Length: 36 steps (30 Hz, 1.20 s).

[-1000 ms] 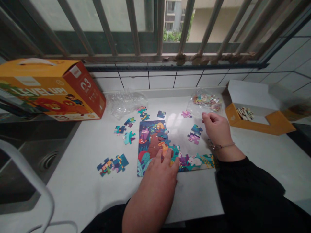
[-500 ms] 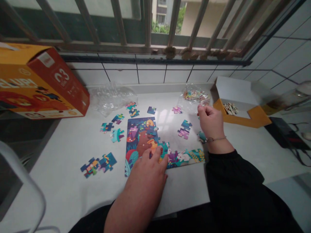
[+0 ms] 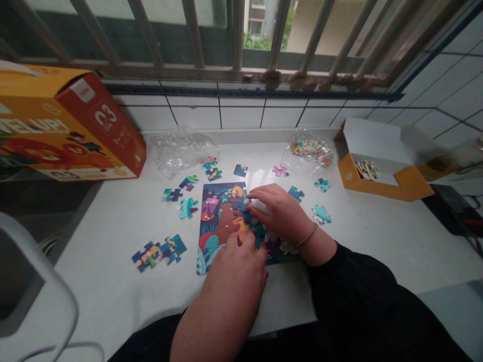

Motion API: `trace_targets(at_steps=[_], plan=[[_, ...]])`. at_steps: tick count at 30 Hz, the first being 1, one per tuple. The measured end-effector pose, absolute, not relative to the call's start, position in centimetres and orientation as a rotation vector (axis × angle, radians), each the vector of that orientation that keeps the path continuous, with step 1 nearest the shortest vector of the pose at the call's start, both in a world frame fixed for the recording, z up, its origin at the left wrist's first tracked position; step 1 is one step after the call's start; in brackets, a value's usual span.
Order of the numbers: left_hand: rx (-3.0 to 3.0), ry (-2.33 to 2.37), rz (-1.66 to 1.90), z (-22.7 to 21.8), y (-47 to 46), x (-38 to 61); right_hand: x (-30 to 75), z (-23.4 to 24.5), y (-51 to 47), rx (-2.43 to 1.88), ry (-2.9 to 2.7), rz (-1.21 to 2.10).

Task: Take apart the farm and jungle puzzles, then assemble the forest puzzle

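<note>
A partly joined jigsaw puzzle (image 3: 226, 221) with a dark, colourful animal picture lies on the counter. My left hand (image 3: 236, 271) rests on its lower part, fingers apart and flat, covering some of the picture. Over the puzzle's inner edge, my right hand (image 3: 285, 211) has its thumb and fingertips closed around a small puzzle piece (image 3: 247, 202), mostly hidden by the fingers. Loose pieces lie around: a pink piece (image 3: 280, 170), a blue piece (image 3: 296, 193), a teal piece with white (image 3: 321, 214) and a joined pair (image 3: 159, 253) at left.
A large orange and red box (image 3: 116, 130) stands at the left. Crumpled clear plastic (image 3: 179, 151) and a bag of pieces (image 3: 311, 151) lie along the back wall. At the right are an open yellow box (image 3: 385, 186) with pieces inside and a black device (image 3: 453, 208).
My right hand has moved left from near the bag of pieces to the puzzle's inner edge. My left hand stays on the puzzle. The view has shifted slightly.
</note>
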<state>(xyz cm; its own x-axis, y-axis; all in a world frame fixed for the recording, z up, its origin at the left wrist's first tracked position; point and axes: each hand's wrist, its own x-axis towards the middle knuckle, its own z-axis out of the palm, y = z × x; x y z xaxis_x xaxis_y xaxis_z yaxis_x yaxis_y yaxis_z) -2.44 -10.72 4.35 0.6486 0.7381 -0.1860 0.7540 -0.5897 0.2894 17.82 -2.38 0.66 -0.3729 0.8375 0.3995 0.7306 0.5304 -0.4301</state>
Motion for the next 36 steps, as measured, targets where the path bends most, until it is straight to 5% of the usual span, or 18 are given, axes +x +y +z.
trace_targets(at_steps=[30,36], plan=[[2.503,1.200,-0.146,5.3,-10.6,-2.0,21.8,0.8,-1.5,-1.520,-1.910,0.366],[2.477,1.219,-0.218,5.8,-10.5,-1.6,21.8,0.7,-1.7,-1.642,-1.851,0.589]])
